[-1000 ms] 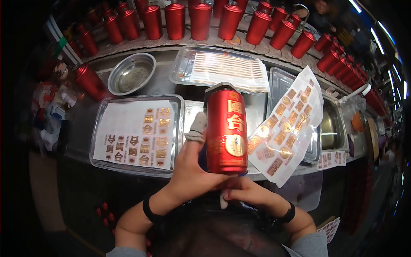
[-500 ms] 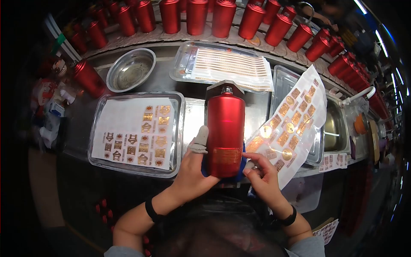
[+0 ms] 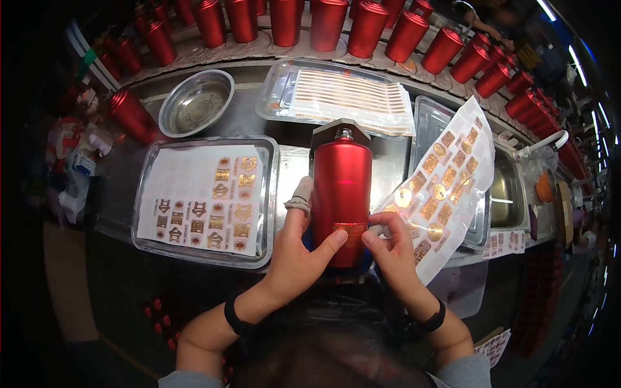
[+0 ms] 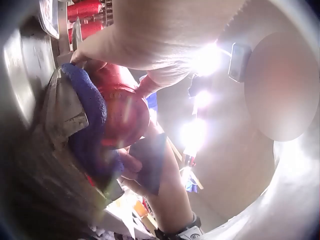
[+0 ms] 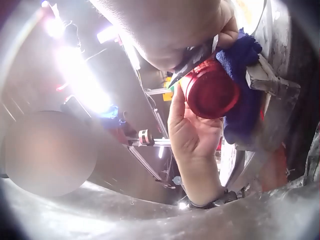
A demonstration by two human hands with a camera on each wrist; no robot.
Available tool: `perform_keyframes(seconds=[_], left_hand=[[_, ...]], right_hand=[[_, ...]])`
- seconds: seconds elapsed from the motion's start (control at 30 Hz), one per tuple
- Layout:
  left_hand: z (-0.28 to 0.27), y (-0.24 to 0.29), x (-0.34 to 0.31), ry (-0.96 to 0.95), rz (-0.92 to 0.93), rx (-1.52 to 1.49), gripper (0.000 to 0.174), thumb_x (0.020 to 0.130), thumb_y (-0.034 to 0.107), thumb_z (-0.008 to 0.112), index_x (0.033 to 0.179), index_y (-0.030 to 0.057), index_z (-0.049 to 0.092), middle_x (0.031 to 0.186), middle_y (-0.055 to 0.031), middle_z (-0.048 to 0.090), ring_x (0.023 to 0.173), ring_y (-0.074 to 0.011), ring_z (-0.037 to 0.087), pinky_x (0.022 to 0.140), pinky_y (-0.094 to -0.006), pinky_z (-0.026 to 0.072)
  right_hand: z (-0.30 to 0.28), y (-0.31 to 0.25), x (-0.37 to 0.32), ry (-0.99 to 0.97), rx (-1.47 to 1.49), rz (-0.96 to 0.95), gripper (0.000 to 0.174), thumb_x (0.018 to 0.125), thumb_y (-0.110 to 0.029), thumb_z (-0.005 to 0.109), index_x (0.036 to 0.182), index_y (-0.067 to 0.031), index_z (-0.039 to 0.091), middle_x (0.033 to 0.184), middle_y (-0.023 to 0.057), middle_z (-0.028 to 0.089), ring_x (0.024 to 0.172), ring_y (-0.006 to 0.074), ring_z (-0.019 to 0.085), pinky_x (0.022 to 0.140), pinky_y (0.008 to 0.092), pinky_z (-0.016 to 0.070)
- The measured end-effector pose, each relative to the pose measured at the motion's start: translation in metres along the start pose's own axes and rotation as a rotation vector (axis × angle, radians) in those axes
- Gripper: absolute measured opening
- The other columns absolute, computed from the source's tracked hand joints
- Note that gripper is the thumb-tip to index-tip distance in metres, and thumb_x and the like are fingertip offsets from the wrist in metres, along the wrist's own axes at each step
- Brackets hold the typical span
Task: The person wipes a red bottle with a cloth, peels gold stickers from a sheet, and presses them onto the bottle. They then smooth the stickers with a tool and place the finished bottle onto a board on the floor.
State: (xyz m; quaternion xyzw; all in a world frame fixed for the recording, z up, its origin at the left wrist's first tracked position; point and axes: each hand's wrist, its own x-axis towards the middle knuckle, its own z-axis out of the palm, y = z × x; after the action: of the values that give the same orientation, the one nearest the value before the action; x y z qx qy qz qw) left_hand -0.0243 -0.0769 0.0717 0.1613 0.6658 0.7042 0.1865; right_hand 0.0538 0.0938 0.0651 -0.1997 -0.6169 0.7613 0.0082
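A red bottle (image 3: 343,184) lies on a blue cloth (image 4: 87,102), its metal neck away from the body and its base towards it. Round its left side the left hand (image 3: 294,255) holds it, thumb on a gold label strip (image 3: 351,228) near the base; a pale cover wraps one finger. At the bottle's lower right edge is the right hand (image 3: 396,255), fingers bent, thumb and forefinger close together. It pinches a dark flat piece (image 5: 192,64), seen beside the round base (image 5: 212,95) in the right wrist view. The bottle's underside is hidden in the head view.
To the left stands a tray (image 3: 137,194) of gold-character stickers, with a metal bowl (image 3: 169,115) behind. A striped sheet (image 3: 346,97) lies in a back tray; a sticker sheet (image 3: 446,171) is at right. Several red bottles (image 3: 284,22) line the far conveyor; a sink (image 3: 504,191) is far right.
The bottle has turned, taking its large gold characters out of view. The right hand has moved from below the base to the right side, and the left thumb has come onto the label.
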Motion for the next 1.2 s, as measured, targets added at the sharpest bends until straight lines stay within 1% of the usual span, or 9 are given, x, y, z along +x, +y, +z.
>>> perform_keyframes(seconds=[0.17, 0.27, 0.7, 0.8, 0.87, 0.9, 1.0, 1.1, 1.2], left_hand=[[0.003, 0.002, 0.0, 0.023, -0.013, 0.023, 0.087, 0.09, 0.01, 0.07, 0.153, -0.0078, 0.013, 0.153, -0.0242, 0.031, 0.144, -0.0269, 0.033, 0.118, -0.0376, 0.0263], [0.003, 0.002, 0.0, 0.018, -0.026, 0.025, 0.087, 0.09, 0.009, 0.07, 0.153, -0.0085, 0.013, 0.154, -0.0242, 0.03, 0.144, -0.0271, 0.033, 0.118, -0.0377, 0.0263], [0.001, 0.0, 0.0, 0.008, -0.031, -0.026, 0.085, 0.091, 0.01, 0.068, 0.153, -0.0087, 0.013, 0.155, -0.0246, 0.028, 0.145, -0.0283, 0.031, 0.118, -0.0385, 0.0248], [0.001, -0.002, 0.0, 0.037, 0.043, 0.042, 0.082, 0.091, 0.011, 0.069, 0.151, -0.0097, 0.018, 0.148, -0.0256, 0.04, 0.136, -0.0282, 0.044, 0.113, -0.0363, 0.0344], [-0.001, -0.006, 0.0, 0.032, 0.058, 0.076, 0.082, 0.091, 0.012, 0.07, 0.151, -0.0095, 0.019, 0.147, -0.0252, 0.041, 0.135, -0.0282, 0.044, 0.112, -0.0361, 0.0347], [-0.001, -0.007, 0.0, 0.029, 0.065, 0.093, 0.082, 0.09, 0.012, 0.07, 0.151, -0.0094, 0.019, 0.146, -0.025, 0.042, 0.135, -0.0282, 0.045, 0.112, -0.036, 0.0349], [-0.005, -0.005, -0.001, -0.025, 0.012, 0.054, 0.094, 0.085, 0.019, 0.077, 0.152, -0.0092, 0.017, 0.15, -0.0267, 0.035, 0.139, -0.0314, 0.04, 0.113, -0.0372, 0.0336], [-0.012, 0.01, -0.006, -0.147, -0.04, 0.35, 0.116, 0.073, 0.032, 0.086, 0.152, -0.0087, 0.012, 0.155, -0.0291, 0.026, 0.142, -0.0388, 0.033, 0.117, -0.0452, 0.0267], [-0.009, 0.016, -0.006, -0.185, 0.05, 0.667, 0.132, 0.062, 0.037, 0.093, 0.153, -0.0077, 0.009, 0.157, -0.0299, 0.02, 0.148, -0.0406, 0.02, 0.119, -0.0463, 0.0187]], right_hand=[[0.001, 0.004, 0.005, 0.001, -0.037, 0.01, 0.037, 0.092, -0.018, 0.072, 0.117, -0.0038, 0.048, 0.092, -0.0005, 0.058, 0.068, -0.0022, 0.05, 0.056, 0.013, 0.0386], [0.002, 0.003, 0.006, -0.005, 0.014, 0.02, 0.038, 0.092, -0.017, 0.072, 0.118, -0.0041, 0.047, 0.092, -0.0006, 0.06, 0.067, -0.0024, 0.049, 0.056, 0.0129, 0.0384], [-0.001, 0.005, 0.007, -0.018, -0.03, 0.014, 0.042, 0.091, -0.021, 0.074, 0.118, -0.0041, 0.047, 0.094, -0.0006, 0.057, 0.065, -0.0029, 0.045, 0.055, 0.0129, 0.0359], [-0.001, 0.006, 0.007, -0.019, -0.021, 0.011, 0.042, 0.091, -0.02, 0.074, 0.118, -0.0038, 0.047, 0.097, 0.0003, 0.057, 0.067, -0.0024, 0.046, 0.056, 0.0131, 0.0367], [-0.001, 0.008, 0.007, -0.018, -0.002, 0.01, 0.042, 0.09, -0.02, 0.074, 0.118, -0.0037, 0.047, 0.1, 0.0013, 0.057, 0.068, -0.0017, 0.048, 0.057, 0.0129, 0.0381], [-0.001, 0.006, 0.006, -0.024, -0.008, 0.018, 0.041, 0.091, -0.02, 0.073, 0.118, -0.0035, 0.047, 0.101, 0.0017, 0.057, 0.071, -0.0008, 0.049, 0.06, 0.0134, 0.0398], [-0.002, -0.001, 0.006, -0.041, 0.006, 0.048, 0.035, 0.094, -0.018, 0.068, 0.119, -0.0029, 0.048, 0.104, 0.0028, 0.057, 0.08, 0.002, 0.053, 0.069, 0.0157, 0.0442], [-0.008, 0.001, 0.008, -0.051, 0.055, 0.085, 0.03, 0.097, -0.016, 0.063, 0.12, -0.0025, 0.049, 0.105, 0.0029, 0.057, 0.089, 0.0043, 0.054, 0.079, 0.0191, 0.046], [-0.008, -0.001, 0.008, -0.052, 0.026, 0.106, 0.026, 0.099, -0.015, 0.06, 0.12, -0.0022, 0.05, 0.105, 0.0025, 0.057, 0.093, 0.0052, 0.053, 0.083, 0.0211, 0.0457]])
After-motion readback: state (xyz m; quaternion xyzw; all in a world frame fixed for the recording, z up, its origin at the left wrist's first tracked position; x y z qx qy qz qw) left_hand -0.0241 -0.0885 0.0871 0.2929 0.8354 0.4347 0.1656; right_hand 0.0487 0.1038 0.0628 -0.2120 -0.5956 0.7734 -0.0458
